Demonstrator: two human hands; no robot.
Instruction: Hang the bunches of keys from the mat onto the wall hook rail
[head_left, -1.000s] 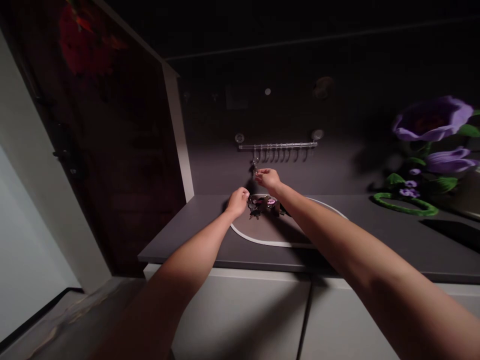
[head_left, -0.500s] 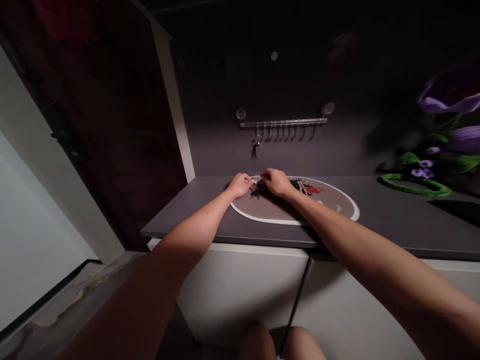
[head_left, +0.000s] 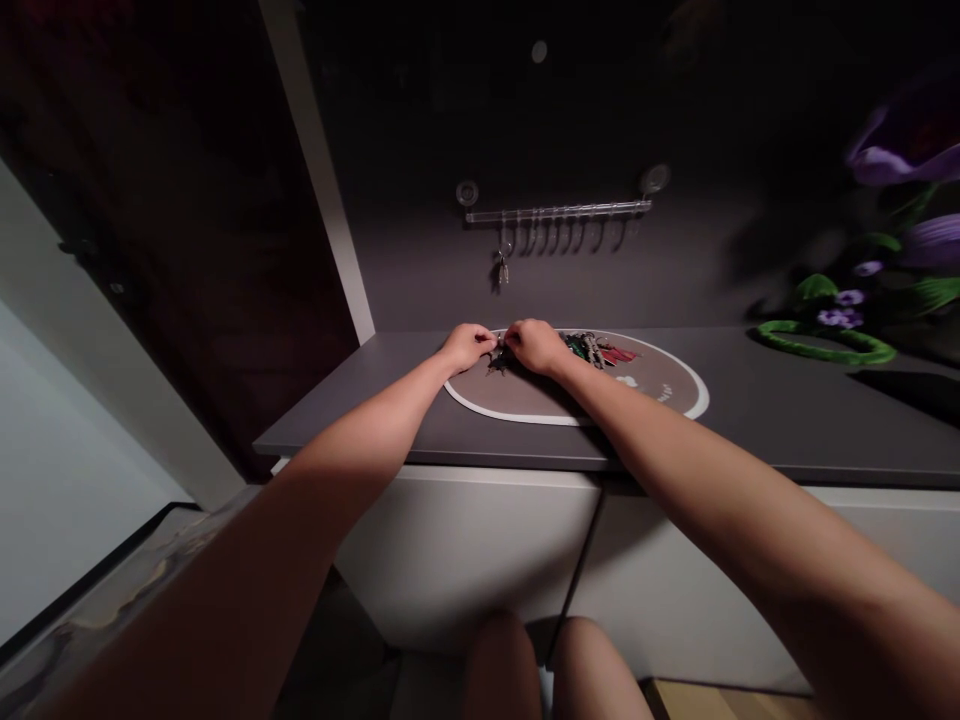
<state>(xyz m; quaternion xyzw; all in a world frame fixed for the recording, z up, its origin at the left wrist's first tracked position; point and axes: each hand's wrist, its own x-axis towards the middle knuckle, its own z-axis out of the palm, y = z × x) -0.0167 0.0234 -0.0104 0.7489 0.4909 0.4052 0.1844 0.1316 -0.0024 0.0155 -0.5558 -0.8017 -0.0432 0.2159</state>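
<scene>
My left hand [head_left: 468, 347] is closed in a pinch at the left end of an oval brown mat [head_left: 517, 398] with a white rim. Close beside it on the right, my right hand [head_left: 534, 345] is closed too, its fingertips turned toward the left ones. What each pinches is too small to make out. Dark metal keys [head_left: 497, 362] lie on the mat just below the fingertips. Right of my right hand is a pile of keys and trinkets [head_left: 589, 348], with red pieces [head_left: 619, 355] at its right side.
A clear rail with hooks [head_left: 559, 213] is fixed to the dark wall, and a small bunch of keys [head_left: 503, 268] hangs from its left part. Purple flowers [head_left: 840, 317] and a green ring [head_left: 825, 343] stand on the counter [head_left: 780, 430] at right.
The view has shifted, so the counter and rail appear higher and slightly left. Both hands remain close together over the mat, with their fingertips slightly nearer each other.
</scene>
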